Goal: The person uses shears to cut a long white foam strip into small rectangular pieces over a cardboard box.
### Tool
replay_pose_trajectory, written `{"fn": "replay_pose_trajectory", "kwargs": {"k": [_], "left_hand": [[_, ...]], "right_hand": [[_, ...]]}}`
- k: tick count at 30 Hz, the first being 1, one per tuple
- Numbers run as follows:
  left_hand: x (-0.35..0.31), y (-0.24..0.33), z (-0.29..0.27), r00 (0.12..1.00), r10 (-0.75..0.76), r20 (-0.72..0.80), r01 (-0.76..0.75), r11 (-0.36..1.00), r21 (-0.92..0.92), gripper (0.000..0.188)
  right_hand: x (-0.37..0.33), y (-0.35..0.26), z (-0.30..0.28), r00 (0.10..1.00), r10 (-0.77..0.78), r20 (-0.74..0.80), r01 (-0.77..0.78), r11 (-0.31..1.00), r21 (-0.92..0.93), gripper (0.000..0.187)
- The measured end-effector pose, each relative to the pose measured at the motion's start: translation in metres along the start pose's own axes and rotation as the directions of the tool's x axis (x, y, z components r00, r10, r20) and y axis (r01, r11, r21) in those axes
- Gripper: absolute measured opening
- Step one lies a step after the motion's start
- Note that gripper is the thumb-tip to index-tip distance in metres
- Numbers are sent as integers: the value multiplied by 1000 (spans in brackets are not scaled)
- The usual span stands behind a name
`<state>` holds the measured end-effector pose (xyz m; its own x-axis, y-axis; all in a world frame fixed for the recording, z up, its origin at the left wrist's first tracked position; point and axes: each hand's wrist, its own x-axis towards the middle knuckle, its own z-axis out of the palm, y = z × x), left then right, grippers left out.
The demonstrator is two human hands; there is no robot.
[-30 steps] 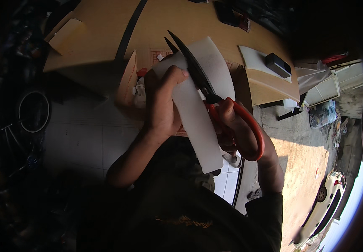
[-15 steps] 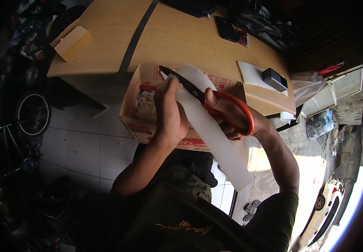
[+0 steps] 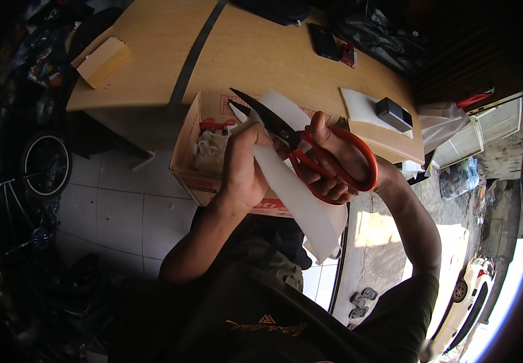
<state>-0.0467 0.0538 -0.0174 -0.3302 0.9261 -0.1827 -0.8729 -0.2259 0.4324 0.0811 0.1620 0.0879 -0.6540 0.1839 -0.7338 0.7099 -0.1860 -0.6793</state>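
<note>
My left hand (image 3: 244, 166) pinches a long white foam strip (image 3: 297, 199) near its upper part, and the strip's lower end hangs toward my body. In my right hand (image 3: 333, 148) is a pair of scissors (image 3: 367, 162) with red handles and dark blades, my fingers through the loops. The blades are spread apart, pointing up and left over my left fingertips; the lower blade is partly hidden by the foam and my fingers. Beneath both hands stands an open cardboard box (image 3: 187, 158). Inside it lie a cream-coloured crumpled item (image 3: 210, 152) and something red (image 3: 216, 124).
Behind the box is a wooden table (image 3: 146, 60) carrying a small yellow-brown carton (image 3: 105, 63), a phone (image 3: 324, 41), and a black device (image 3: 394, 114) on a white sheet (image 3: 353, 101). A bicycle wheel (image 3: 26, 163) stands at the left; sandals (image 3: 361, 301) lie on the floor at right.
The scissors' blades have spread from nearly closed to wide apart. My right hand has risen slightly, its thumb lifting, and the strip's lower end has swung left. My left hand has barely moved.
</note>
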Motion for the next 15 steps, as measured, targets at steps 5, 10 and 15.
{"fn": "replay_pose_trajectory", "kwargs": {"k": [5, 10, 15], "left_hand": [[1, -1, -3, 999, -49, -8, 48, 999, -23, 29], [3, -1, 0, 999, -10, -33, 9, 1000, -25, 24], [1, 1, 9, 988, 33, -153, -36, 999, -18, 18]], "right_hand": [[6, -1, -2, 998, 40, -38, -41, 999, -20, 81], [16, 4, -3, 998, 15, -68, -20, 997, -73, 78], [30, 13, -14, 995, -42, 95, 26, 987, 159, 77]]}}
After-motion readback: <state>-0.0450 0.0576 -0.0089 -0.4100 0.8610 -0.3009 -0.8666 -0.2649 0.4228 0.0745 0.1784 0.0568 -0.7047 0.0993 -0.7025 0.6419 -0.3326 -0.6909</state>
